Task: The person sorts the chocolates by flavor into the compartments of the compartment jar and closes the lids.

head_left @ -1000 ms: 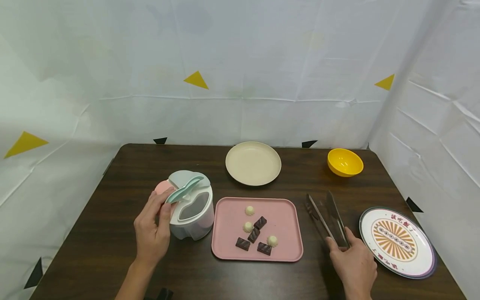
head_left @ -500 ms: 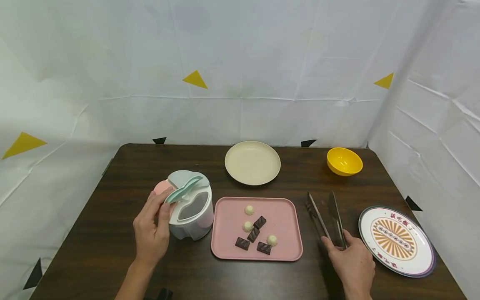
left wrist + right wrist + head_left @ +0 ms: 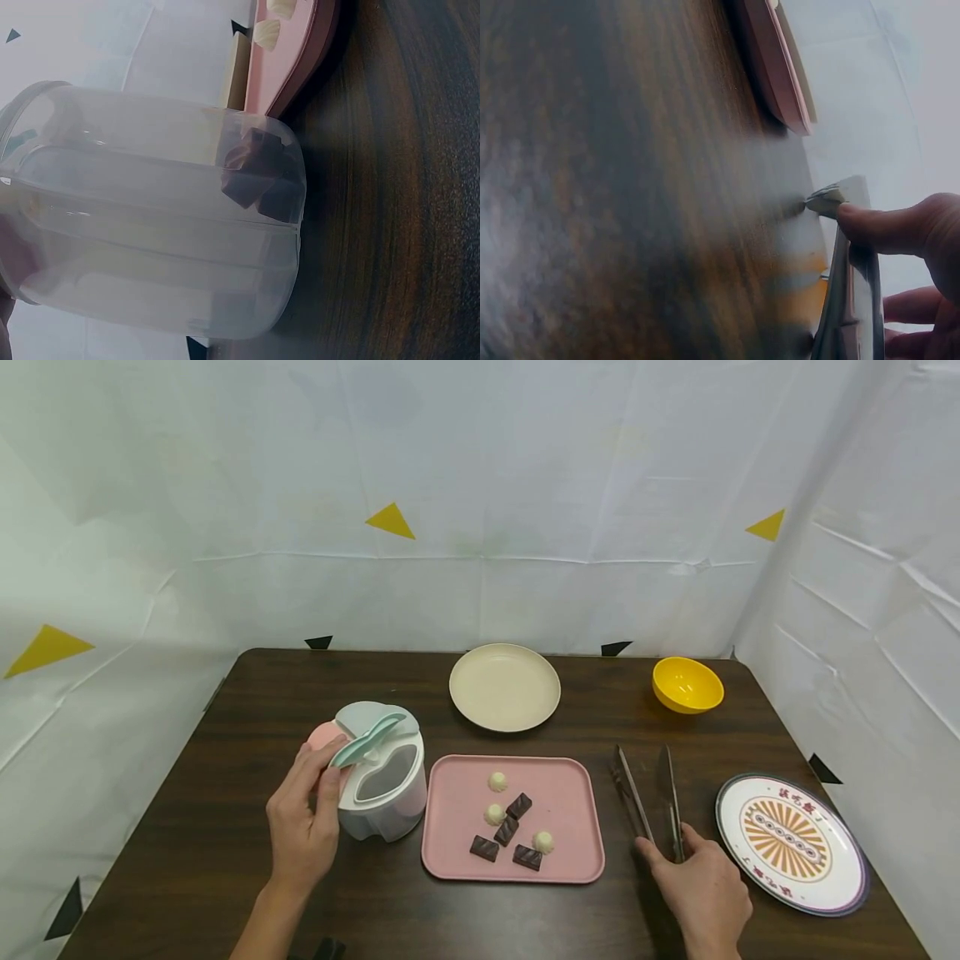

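Observation:
My left hand [image 3: 303, 827] pinches the raised mint-green lid [image 3: 369, 738] of a translucent compartment container [image 3: 386, 817], which stands on the table left of the tray. Dark chocolate pieces [image 3: 255, 172] show through the container's wall in the left wrist view. Metal tongs [image 3: 636, 797] are in my right hand [image 3: 705, 889], thumb on one arm and fingers on the other, their tips spread with nothing between them. On the pink tray [image 3: 570, 793] lie several dark chocolates [image 3: 527, 857] and three cream-coloured sweets [image 3: 543, 842].
A beige plate [image 3: 505, 687] sits behind the tray, and a yellow bowl [image 3: 687, 685] stands at the back right. A patterned white plate [image 3: 825, 889] lies right of my right hand. White sheeting [image 3: 480, 468] hangs behind the dark wooden table [image 3: 217, 793].
The tongs have swung slightly, with my right hand shifting a little left and its thumb moving along. My left hand, the lid and the sweets keep their places.

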Motion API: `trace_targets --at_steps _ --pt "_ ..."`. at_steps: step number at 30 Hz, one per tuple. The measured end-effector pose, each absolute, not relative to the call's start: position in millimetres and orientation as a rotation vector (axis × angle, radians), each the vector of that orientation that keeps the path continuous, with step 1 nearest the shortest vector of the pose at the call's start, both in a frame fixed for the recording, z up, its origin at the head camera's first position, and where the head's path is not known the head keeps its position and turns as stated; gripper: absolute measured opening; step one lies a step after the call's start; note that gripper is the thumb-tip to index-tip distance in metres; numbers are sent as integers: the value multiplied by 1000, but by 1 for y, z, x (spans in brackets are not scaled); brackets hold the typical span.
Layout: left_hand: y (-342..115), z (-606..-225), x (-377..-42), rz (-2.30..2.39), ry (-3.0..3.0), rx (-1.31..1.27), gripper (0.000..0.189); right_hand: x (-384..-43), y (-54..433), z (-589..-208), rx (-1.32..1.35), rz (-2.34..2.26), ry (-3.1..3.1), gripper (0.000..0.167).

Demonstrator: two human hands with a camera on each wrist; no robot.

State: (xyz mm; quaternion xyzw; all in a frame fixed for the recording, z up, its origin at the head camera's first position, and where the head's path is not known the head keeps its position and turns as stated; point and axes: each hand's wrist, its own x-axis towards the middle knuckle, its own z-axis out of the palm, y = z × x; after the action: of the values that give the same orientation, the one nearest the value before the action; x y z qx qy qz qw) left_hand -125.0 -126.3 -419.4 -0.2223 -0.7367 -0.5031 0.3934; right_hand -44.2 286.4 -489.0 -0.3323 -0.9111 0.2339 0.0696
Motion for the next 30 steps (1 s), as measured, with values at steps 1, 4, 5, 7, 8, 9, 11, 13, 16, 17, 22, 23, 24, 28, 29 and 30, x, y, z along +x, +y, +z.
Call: trace_targets --at_steps 1,4,5,7,8,9,11,13,16,17,22,23,24,28,29,30 --pt "-126 -419 -125 -1277 -1871 -563 23 -44 286 -489 -1003 704 -2744 84" --pt "-127 -420 -125 -1272 -1879 -560 23 -44 286 -487 -999 706 -2753 85" --pt "-127 -422 -126 -1273 -1878 -560 23 -44 287 -487 -995 706 -2755 85" --pt "-129 -427 -129 -1273 -1879 -562 23 -44 287 -486 -986 706 -2758 86" --pt "-131 -431 -131 -1273 -1878 -563 23 -44 288 -486 -983 706 -2759 87" --pt "-132 -434 -133 -1274 -1878 -565 23 -44 288 -486 -983 704 -2762 87" --pt "-135 -441 -137 -1277 -1881 -569 23 -44 288 -486 -989 703 -2769 89" --pt "-137 -446 -139 -1279 -1885 -570 23 -45 289 -485 -1003 701 -2782 91" --pt "-138 -449 -140 -1278 -1887 -571 23 -45 289 -484 -1009 697 -2786 94" --pt "-138 -450 -141 -1278 -1887 -571 23 -44 288 -484 -998 692 -2777 93" --pt "-138 -449 -140 -1281 -1882 -574 23 -42 283 -476 -849 631 -2587 81" --pt "-138 -449 -140 -1282 -1880 -575 23 -43 281 -473 -812 619 -2545 77" --pt "-138 -449 -140 -1283 -1878 -576 23 -43 280 -470 -773 609 -2504 74" --pt "-138 -449 -140 -1284 -1874 -573 23 -50 271 -458 -607 633 -2411 61" --pt "-138 -449 -140 -1284 -1873 -572 23 -53 268 -455 -552 657 -2403 58" --pt "-138 -449 -140 -1284 -1873 -570 23 -56 264 -452 -497 676 -2396 56"
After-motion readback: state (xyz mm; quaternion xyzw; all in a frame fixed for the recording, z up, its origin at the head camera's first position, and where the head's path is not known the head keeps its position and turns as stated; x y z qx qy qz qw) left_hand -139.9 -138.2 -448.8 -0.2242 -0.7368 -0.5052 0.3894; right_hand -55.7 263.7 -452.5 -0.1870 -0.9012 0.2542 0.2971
